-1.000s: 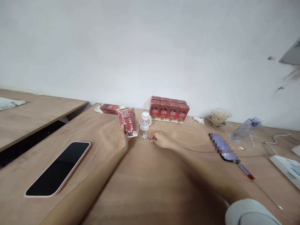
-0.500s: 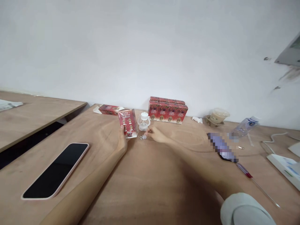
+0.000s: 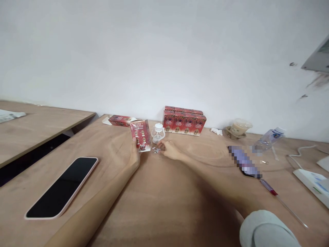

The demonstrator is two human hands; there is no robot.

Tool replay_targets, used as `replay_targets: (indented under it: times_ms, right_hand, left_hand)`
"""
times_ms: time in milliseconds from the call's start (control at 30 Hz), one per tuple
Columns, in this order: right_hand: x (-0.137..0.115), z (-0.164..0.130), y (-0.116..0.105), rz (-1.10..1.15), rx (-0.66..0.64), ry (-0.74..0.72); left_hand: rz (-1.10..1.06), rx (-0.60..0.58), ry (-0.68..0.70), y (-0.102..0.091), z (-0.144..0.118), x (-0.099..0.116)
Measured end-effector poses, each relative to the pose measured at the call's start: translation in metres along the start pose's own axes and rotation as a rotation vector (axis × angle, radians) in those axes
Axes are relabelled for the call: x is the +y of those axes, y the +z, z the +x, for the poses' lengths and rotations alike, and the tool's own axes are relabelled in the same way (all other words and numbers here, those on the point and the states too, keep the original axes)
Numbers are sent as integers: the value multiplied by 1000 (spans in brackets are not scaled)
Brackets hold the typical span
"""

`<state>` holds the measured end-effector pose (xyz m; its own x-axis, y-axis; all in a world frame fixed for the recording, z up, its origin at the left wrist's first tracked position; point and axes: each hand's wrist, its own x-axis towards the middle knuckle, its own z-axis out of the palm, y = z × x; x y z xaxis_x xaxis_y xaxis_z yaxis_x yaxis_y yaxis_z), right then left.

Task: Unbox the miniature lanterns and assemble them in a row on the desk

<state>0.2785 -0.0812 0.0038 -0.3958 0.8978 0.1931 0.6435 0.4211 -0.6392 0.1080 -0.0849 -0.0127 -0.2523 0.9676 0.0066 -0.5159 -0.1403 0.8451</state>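
Observation:
My left hand (image 3: pixel 134 152) is closed around the side of a red printed Christmas box (image 3: pixel 141 135), which stands upright on the table. Just right of the box is a small white lantern (image 3: pixel 157 133) with a clear middle. Several tiny white and grey pieces (image 3: pixel 155 150) lie in front of the lantern. At these pieces is my right hand (image 3: pixel 169 149), its fingers bent and drawn together. What its fingertips hold, if anything, is too small to make out.
Red boxes (image 3: pixel 183 123) stand in rows by the wall, with another red box (image 3: pixel 120 120) lying behind my left hand. A phone (image 3: pixel 61 188) lies at left. To the right are a drink cup (image 3: pixel 240 127), a bottle (image 3: pixel 269 139), a screwdriver (image 3: pixel 272 192) and a power strip (image 3: pixel 312 185).
My right hand has shifted slightly at the tiny pieces, and they are now spread a little differently. My left hand keeps its hold on the box.

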Motion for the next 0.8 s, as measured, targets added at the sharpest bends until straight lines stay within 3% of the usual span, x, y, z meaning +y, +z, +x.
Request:
replay_targets:
  times_ms: [233,400,467,633,800]
  right_hand:
    - [-8,6,2,-1,94,-35]
    - [-12,-8,-4,358,337,2]
    - [-9,-21,-10,517,408,-1]
    - [1,-63,-20,686,472,-27]
    - [8,-87,-12,686,456,34]
  left_hand:
    - [78,-6,92,-1,-1,1]
    - [208,31,310,-7,-13,2]
    - [364,-61,439,-10,-18,-1]
    - [838,-343,974,-12,-23,-5]
    - [1047,-444,1244,-6,-28,3]
